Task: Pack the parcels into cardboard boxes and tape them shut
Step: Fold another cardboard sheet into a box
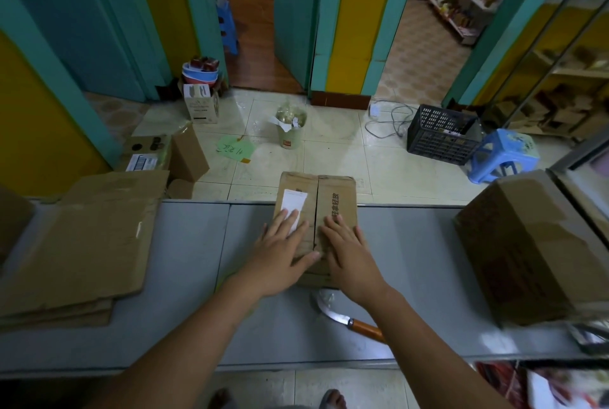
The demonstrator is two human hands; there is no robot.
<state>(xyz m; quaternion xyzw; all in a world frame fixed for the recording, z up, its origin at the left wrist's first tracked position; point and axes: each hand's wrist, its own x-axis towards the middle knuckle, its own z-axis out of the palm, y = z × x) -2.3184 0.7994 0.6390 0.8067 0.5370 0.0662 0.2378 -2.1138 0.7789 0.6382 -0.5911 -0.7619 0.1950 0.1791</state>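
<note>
A narrow cardboard box (pixel 333 192) lies on the grey table (pixel 412 243), its far end over the table's far edge. Its two top flaps are folded down and meet along a middle seam. The left flap carries a white label (pixel 294 202); the right flap has printed characters. My left hand (pixel 280 253) presses flat on the left flap, fingers straight, partly over the label. My right hand (pixel 349 253) presses flat on the right flap. Both hands hide the box's near end.
A stack of flattened cardboard (pixel 82 243) lies at the table's left. A large closed box (pixel 534 243) stands at the right. A knife with an orange handle (pixel 349 321) lies near my right forearm. Beyond the table: a bin (pixel 290 128), black crate (pixel 441 136), blue stool (pixel 504 154).
</note>
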